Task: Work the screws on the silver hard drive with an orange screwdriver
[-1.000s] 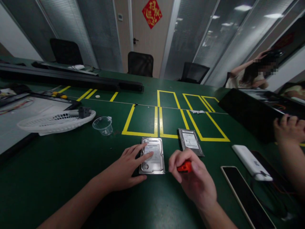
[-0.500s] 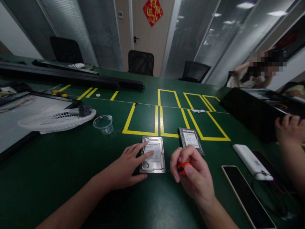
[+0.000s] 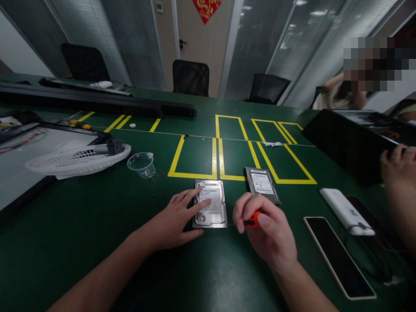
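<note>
l hand (image 3: 175,216) spread wide, gripping nothing, fingertips on hdd (image 3: 213,213) lying flat on table (image 3: 208,277); labelled top's still on, so prob early in the work. orange tool (image 3: 252,220) held in closed r hand (image 3: 271,232), shaft twd hdd's near r corner, contact unclear. 2nd drive (image 3: 261,181) just beyond r hand, looks whole. also l to r: basket (image 3: 65,170), clear cup (image 3: 146,171), phone (image 3: 339,258), white slab w/ cable (image 3: 346,211), co-worker's hand (image 3: 398,162). only 2nd drive might crowd r hand.
</note>
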Demonstrator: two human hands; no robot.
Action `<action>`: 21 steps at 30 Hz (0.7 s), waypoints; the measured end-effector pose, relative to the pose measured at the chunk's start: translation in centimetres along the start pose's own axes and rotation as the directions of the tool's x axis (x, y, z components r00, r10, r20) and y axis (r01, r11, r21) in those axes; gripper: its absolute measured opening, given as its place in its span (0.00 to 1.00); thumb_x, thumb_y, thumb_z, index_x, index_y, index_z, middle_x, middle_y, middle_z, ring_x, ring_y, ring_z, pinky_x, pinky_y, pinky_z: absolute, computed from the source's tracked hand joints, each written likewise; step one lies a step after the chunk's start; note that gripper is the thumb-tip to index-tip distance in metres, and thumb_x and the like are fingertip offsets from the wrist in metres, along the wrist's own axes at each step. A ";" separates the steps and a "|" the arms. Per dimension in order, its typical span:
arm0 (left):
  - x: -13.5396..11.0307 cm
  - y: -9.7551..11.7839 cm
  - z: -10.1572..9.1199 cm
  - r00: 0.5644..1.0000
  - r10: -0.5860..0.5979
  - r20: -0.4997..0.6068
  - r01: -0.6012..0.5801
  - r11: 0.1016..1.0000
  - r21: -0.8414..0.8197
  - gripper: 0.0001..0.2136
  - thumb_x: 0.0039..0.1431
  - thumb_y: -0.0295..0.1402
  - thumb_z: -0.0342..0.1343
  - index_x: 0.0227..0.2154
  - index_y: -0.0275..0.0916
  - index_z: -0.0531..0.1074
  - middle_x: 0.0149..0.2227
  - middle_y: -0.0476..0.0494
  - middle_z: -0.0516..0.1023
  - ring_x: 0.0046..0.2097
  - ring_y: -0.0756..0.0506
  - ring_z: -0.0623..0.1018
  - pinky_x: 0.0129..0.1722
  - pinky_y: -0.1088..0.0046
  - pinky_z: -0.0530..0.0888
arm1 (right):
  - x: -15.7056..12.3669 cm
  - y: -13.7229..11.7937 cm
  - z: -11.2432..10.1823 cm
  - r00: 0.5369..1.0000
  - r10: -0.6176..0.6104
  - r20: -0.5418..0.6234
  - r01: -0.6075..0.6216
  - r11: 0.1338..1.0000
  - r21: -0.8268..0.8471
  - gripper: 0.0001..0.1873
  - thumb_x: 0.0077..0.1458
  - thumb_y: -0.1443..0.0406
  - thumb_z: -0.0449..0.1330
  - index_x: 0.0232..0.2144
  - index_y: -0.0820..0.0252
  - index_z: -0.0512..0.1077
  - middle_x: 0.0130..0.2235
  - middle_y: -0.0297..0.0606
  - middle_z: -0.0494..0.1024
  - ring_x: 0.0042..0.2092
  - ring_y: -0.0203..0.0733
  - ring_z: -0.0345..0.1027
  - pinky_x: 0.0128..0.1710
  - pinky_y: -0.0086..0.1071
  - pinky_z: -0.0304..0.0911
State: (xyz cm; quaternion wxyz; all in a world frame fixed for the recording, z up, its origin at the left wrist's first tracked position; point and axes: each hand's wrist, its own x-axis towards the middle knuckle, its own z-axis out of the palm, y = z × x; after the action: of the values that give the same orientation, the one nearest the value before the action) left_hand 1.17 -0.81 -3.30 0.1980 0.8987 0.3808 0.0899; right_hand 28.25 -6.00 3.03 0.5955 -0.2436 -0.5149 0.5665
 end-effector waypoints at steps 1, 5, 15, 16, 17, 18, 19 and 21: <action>0.0 0.0 0.0 1.000 -0.001 0.001 0.001 1.000 0.000 0.44 0.69 0.42 0.70 0.82 0.58 0.54 0.84 0.40 0.45 0.80 0.22 0.54 0.75 0.36 0.61 | 0.0 0.1 0.0 1.000 -0.004 -0.009 0.004 1.000 0.006 0.10 0.71 0.58 0.66 0.40 0.58 0.80 0.38 0.39 0.78 0.32 0.42 0.70 0.34 0.37 0.62; 0.0 0.0 0.0 1.000 0.005 0.006 -0.005 1.000 0.002 0.44 0.69 0.41 0.70 0.82 0.58 0.54 0.84 0.39 0.45 0.81 0.22 0.54 0.75 0.36 0.60 | 0.0 0.3 0.1 1.000 0.014 -0.016 -0.013 0.999 0.048 0.07 0.71 0.59 0.69 0.42 0.54 0.76 0.39 0.36 0.79 0.28 0.37 0.68 0.28 0.33 0.57; 0.0 0.0 0.0 1.000 0.000 0.004 0.000 1.000 -0.003 0.43 0.69 0.42 0.70 0.81 0.58 0.55 0.84 0.40 0.44 0.81 0.22 0.54 0.75 0.36 0.60 | 0.3 -0.5 0.3 1.000 -0.020 -0.008 0.020 1.000 -0.002 0.23 0.76 0.56 0.56 0.35 0.59 0.84 0.35 0.43 0.79 0.29 0.42 0.63 0.31 0.39 0.57; 0.0 0.1 0.0 1.000 -0.004 0.009 0.004 1.000 -0.001 0.44 0.69 0.41 0.70 0.81 0.58 0.55 0.84 0.39 0.44 0.81 0.22 0.54 0.75 0.36 0.61 | 0.2 -0.5 0.3 1.000 -0.020 0.001 0.020 1.000 -0.015 0.22 0.75 0.56 0.57 0.35 0.59 0.84 0.35 0.43 0.78 0.29 0.42 0.63 0.31 0.39 0.57; 0.0 0.1 0.0 1.000 -0.006 0.011 0.006 1.000 0.000 0.44 0.69 0.42 0.70 0.81 0.58 0.55 0.84 0.39 0.44 0.81 0.22 0.54 0.75 0.36 0.61 | 0.2 -0.4 0.2 1.000 -0.017 0.004 0.017 1.000 -0.025 0.20 0.75 0.57 0.58 0.35 0.59 0.84 0.35 0.42 0.78 0.30 0.42 0.64 0.32 0.39 0.58; 0.0 0.1 -0.1 1.000 -0.004 0.007 0.004 1.000 -0.001 0.43 0.69 0.42 0.70 0.81 0.58 0.55 0.84 0.40 0.45 0.81 0.22 0.54 0.75 0.36 0.60 | 0.1 -0.3 0.2 1.000 -0.012 -0.001 0.012 0.999 -0.030 0.18 0.74 0.57 0.61 0.36 0.59 0.83 0.36 0.42 0.78 0.30 0.42 0.65 0.32 0.38 0.59; 0.0 0.1 -0.1 1.000 0.001 -0.001 -0.001 1.000 -0.002 0.43 0.70 0.42 0.69 0.81 0.59 0.54 0.84 0.40 0.45 0.80 0.23 0.54 0.75 0.36 0.60 | 0.1 -0.2 0.2 1.000 -0.009 -0.011 0.008 1.000 -0.030 0.15 0.73 0.57 0.63 0.36 0.58 0.83 0.37 0.41 0.78 0.31 0.42 0.66 0.32 0.38 0.60; -0.1 0.1 0.0 1.000 0.009 -0.014 -0.009 1.000 -0.004 0.43 0.70 0.43 0.69 0.82 0.59 0.53 0.84 0.40 0.45 0.80 0.23 0.55 0.75 0.36 0.61 | 0.1 0.0 0.1 0.999 -0.007 -0.032 0.007 1.000 -0.012 0.11 0.71 0.57 0.67 0.38 0.57 0.80 0.37 0.39 0.78 0.31 0.42 0.69 0.33 0.37 0.61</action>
State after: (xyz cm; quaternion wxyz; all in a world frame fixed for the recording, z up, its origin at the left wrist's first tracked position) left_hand 1.14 -0.89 -3.25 0.1966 0.8995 0.3777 0.0978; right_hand 28.11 -5.97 3.12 0.6043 -0.2545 -0.5093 0.5574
